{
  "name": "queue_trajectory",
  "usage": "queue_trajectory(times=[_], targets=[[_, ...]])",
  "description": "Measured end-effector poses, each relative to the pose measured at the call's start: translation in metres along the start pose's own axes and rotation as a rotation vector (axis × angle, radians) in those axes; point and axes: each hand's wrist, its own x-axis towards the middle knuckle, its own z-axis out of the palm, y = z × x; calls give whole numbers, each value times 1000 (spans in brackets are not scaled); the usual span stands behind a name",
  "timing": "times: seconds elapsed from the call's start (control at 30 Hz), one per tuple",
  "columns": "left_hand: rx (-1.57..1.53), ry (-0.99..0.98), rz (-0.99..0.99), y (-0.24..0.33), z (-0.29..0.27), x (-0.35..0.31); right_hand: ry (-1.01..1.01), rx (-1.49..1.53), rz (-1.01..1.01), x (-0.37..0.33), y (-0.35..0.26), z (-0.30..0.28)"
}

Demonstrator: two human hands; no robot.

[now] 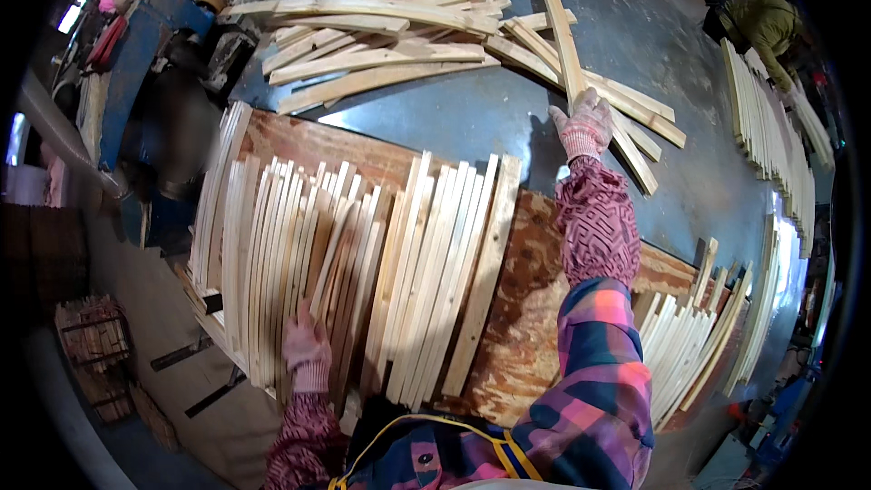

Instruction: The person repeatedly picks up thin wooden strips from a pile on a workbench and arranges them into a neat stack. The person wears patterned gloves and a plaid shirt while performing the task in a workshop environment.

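My right hand [586, 127], in a pale pinkish glove, reaches out over the blue-grey metal table [508, 118]. Its thumb and fingers close round the near end of a long wooden slat [560, 32], which points away from me over several loose slats. Lower left, my gloved left hand [308, 345] is among a row of slats [272, 254] standing close together. Its fingers close on the near end of a slightly tilted thin slat [333, 249]; part of the grip is hidden.
A loose pile of slats [381, 36] lies across the far table. Brown plywood [522, 327] runs beneath the rows, with another row of slats [676, 345] at right. Blue machinery [136, 73] stands left. A person in green [767, 32] bends over slats at far right.
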Motion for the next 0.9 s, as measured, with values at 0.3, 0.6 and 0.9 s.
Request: queue_trajectory(times=[0.3,0.6,0.9], targets=[[297,111,-16,-53,15,-19,-245,-110,-21,64,28,20],[82,179,161,35,-30,-18,-920,2187,233,-83,74,7],[-434,-136,415,123,13,-40,-859,2194,641,-326,179,74]])
